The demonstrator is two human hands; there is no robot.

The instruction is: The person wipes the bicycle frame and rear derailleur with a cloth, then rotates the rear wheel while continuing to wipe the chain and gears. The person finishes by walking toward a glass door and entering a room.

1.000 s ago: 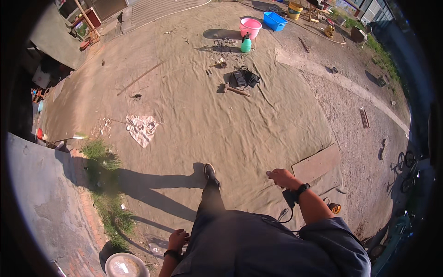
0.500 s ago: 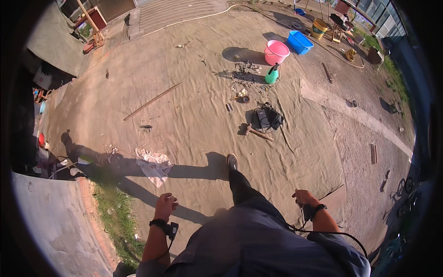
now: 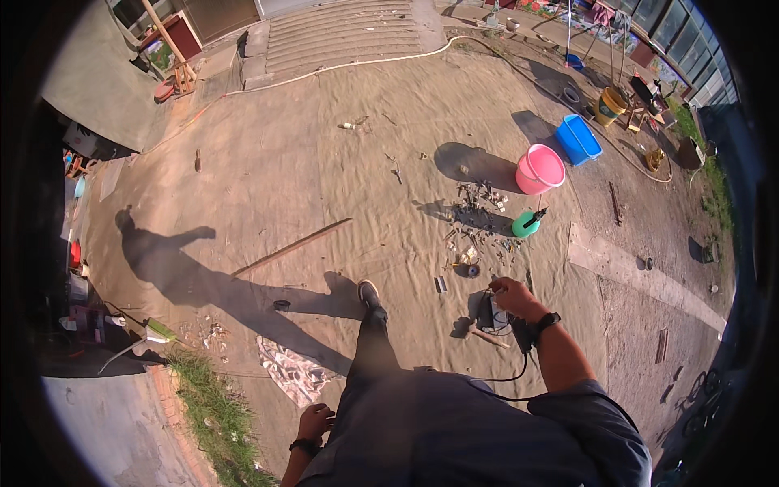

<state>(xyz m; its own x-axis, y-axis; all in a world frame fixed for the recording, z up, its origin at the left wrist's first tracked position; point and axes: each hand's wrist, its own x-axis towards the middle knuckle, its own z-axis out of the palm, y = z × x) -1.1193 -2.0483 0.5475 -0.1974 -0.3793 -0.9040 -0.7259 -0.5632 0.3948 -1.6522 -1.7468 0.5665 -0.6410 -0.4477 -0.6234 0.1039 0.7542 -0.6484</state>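
My right hand (image 3: 516, 299) is stretched forward over the ground cloth, its fingers loosely bent and nothing plainly in them. From my view it covers part of a black boxy thing with cables (image 3: 485, 312). Just left of and below that lies a wooden-handled hammer (image 3: 489, 335). My left hand (image 3: 315, 422) hangs low by my side, fingers half curled with no object seen; the pale patterned rag (image 3: 292, 372) lies on the ground beyond it. Ahead are a green spray bottle (image 3: 526, 224), a scatter of small metal pieces (image 3: 480, 213) and a small dark roll (image 3: 473, 271).
A pink bucket (image 3: 540, 169) and a blue tub (image 3: 578, 140) stand at the far right, with a yellow bucket (image 3: 610, 105) behind. A long wooden strip (image 3: 292, 247) lies left of centre. A pale hose (image 3: 357, 63) crosses the back. Grass (image 3: 213, 414) edges the left.
My right arm has swung forward and my left hand has dropped back toward my side. My view has shifted forward and left; a foot is still out ahead.
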